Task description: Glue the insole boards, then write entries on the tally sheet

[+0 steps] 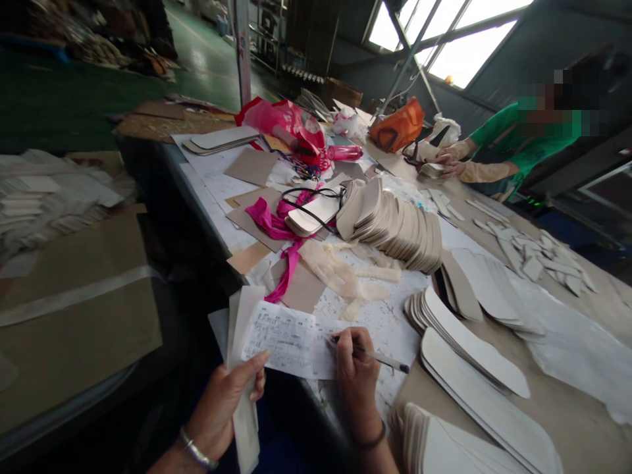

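My left hand is closed around a few long pale strips, its thumb on the left edge of an open notebook full of handwriting. In my right hand is a pen, gripped between thumb and fingers, its tip near the notebook's right page. The notebook rests over the table's near edge. Just right of my right hand lie stacks of white, round-ended insole-shaped pieces. A pale cloth strip and a pink cloth strip lie beyond the notebook.
A long leaning row of beige pieces occupies the table's middle. Behind are a pink bag and an orange bag. A co-worker in a green shirt handles pieces at the far right. Cardboard lies at left.
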The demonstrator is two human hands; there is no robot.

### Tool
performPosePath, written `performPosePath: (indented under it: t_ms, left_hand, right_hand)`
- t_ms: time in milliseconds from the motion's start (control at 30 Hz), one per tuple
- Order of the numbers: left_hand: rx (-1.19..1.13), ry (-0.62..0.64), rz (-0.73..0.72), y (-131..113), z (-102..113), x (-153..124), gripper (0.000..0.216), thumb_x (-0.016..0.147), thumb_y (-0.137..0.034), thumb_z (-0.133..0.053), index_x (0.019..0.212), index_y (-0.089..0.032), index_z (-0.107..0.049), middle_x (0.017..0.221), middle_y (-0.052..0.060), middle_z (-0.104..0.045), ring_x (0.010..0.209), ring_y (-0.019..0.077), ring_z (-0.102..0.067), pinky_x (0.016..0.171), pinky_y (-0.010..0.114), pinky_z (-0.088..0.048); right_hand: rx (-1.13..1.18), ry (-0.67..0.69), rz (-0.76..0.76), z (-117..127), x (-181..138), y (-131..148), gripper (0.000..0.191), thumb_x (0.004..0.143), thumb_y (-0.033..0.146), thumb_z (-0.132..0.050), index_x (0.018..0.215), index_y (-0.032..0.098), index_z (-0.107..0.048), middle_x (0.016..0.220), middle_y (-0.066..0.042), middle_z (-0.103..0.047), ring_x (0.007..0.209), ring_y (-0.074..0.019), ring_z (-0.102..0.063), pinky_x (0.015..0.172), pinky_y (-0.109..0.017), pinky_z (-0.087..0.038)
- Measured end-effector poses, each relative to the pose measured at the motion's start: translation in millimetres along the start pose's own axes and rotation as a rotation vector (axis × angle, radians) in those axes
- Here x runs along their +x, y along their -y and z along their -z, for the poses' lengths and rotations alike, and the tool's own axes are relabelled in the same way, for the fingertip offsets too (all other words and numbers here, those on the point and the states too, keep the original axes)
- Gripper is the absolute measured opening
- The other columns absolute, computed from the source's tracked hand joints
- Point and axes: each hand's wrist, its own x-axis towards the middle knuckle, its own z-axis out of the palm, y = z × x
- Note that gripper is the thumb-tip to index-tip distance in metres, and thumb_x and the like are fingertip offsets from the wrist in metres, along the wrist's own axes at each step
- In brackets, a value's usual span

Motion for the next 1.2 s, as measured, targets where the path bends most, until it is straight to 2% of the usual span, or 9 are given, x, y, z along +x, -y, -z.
performPosePath:
  t_ms: [133, 267, 400, 500, 767, 1033, 1200]
  left_hand:
    - [-0.007, 0.013, -0.012, 0, 0, 0, 0.038, 0.05, -0.036, -0.083, 0.064, -0.01, -0.06, 0.051, -0.002, -0.049, 0.048, 0.0074, -0.042, 0.042, 0.018, -0.032]
    - [-0.025, 0.022, -0.025, 2, 1, 1, 0.037, 0.052, -0.037, -0.082, 0.066, -0.01, -0.06, 0.051, -0.002, -0.049, 0.048, 0.0073, -0.041, 0.042, 0.018, -0.031]
    - [-0.033, 0.03, -0.017, 3, 2, 1, 0.036, 0.054, -0.035, -0.082, 0.068, -0.011, -0.059, 0.051, -0.002, -0.049, 0.048, 0.007, -0.041, 0.042, 0.018, -0.031]
    - [-0.039, 0.032, -0.012, 2, 2, 1, 0.036, 0.054, -0.034, -0.082, 0.07, -0.011, -0.059, 0.052, -0.003, -0.049, 0.047, 0.0069, -0.04, 0.042, 0.018, -0.031]
    - [-0.049, 0.026, -0.001, 1, 2, 0, 0.038, 0.052, -0.034, -0.083, 0.071, -0.011, -0.06, 0.052, -0.003, -0.049, 0.048, 0.0066, -0.041, 0.042, 0.018, -0.031]
    - [-0.035, 0.0, 0.017, -1, 2, -2, 0.042, 0.05, -0.033, -0.084, 0.077, -0.012, -0.06, 0.053, -0.004, -0.05, 0.048, 0.007, -0.041, 0.041, 0.018, -0.033]
    - [-0.028, -0.025, 0.038, -2, 1, -2, 0.047, 0.045, -0.033, -0.087, 0.076, -0.012, -0.06, 0.053, -0.003, -0.051, 0.049, 0.0077, -0.042, 0.04, 0.018, -0.034]
  right_hand:
    - [-0.004, -0.001, -0.038, 2, 0, 0, 0.026, 0.092, 0.031, -0.043, 0.07, 0.02, -0.051, 0.065, 0.001, -0.054, 0.063, -0.0146, -0.054, 0.061, -0.025, -0.042]
    - [-0.006, 0.058, -0.068, 10, -1, 0, 0.028, 0.092, 0.038, -0.043, 0.071, 0.021, -0.052, 0.063, 0.002, -0.054, 0.059, -0.0145, -0.052, 0.059, -0.026, -0.04]
    - [-0.001, 0.106, -0.184, 16, -4, -1, 0.03, 0.091, 0.043, -0.044, 0.073, 0.021, -0.052, 0.061, 0.003, -0.053, 0.055, -0.014, -0.052, 0.056, -0.026, -0.04]
    - [0.026, 0.077, -0.224, 16, -6, -4, 0.033, 0.091, 0.047, -0.044, 0.072, 0.021, -0.052, 0.059, 0.003, -0.052, 0.055, -0.0145, -0.053, 0.055, -0.026, -0.041]
    - [0.072, 0.081, -0.18, 13, -9, -9, 0.03, 0.092, 0.042, -0.045, 0.074, 0.02, -0.053, 0.063, 0.002, -0.052, 0.059, -0.015, -0.053, 0.058, -0.027, -0.045]
    - [-0.005, 0.113, 0.089, 13, -9, -2, 0.016, 0.093, 0.026, -0.046, 0.08, 0.021, -0.054, 0.069, 0.001, -0.056, 0.061, -0.0126, -0.055, 0.058, -0.022, -0.046]
    - [-0.007, 0.106, 0.059, 12, -9, -1, 0.017, 0.093, 0.025, -0.044, 0.079, 0.02, -0.054, 0.067, 0.002, -0.055, 0.059, -0.0115, -0.055, 0.056, -0.021, -0.045]
